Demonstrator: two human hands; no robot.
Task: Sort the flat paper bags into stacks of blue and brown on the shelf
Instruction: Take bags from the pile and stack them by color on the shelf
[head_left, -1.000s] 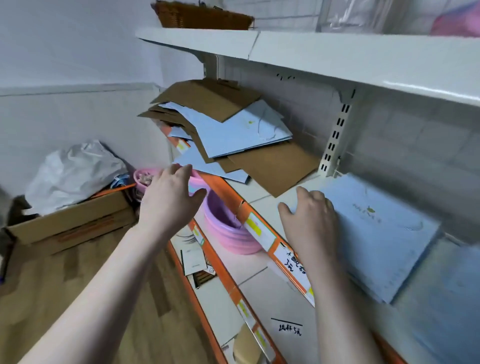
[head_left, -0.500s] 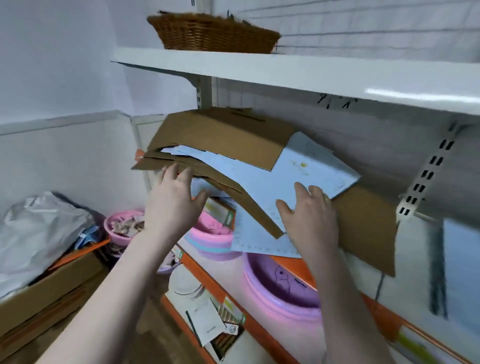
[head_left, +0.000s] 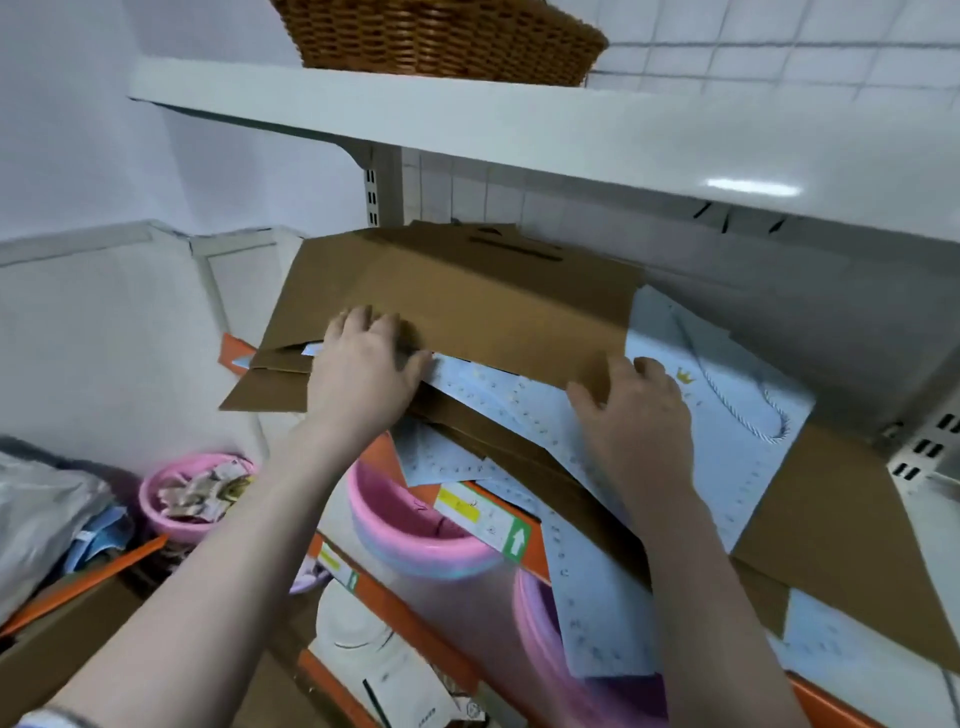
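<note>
One top brown bag (head_left: 457, 306) is gripped at its near edge by both hands, left (head_left: 363, 374) and right (head_left: 639, 415); several blue bags (head_left: 727, 415) jut out below.

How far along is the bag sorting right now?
Nothing sorted shows in this view. Both hands, left and right, are at the near edge of the top brown bag. Below it, blue bags and brown ones lie mixed, so nearly the whole pile still needs separating.
</note>
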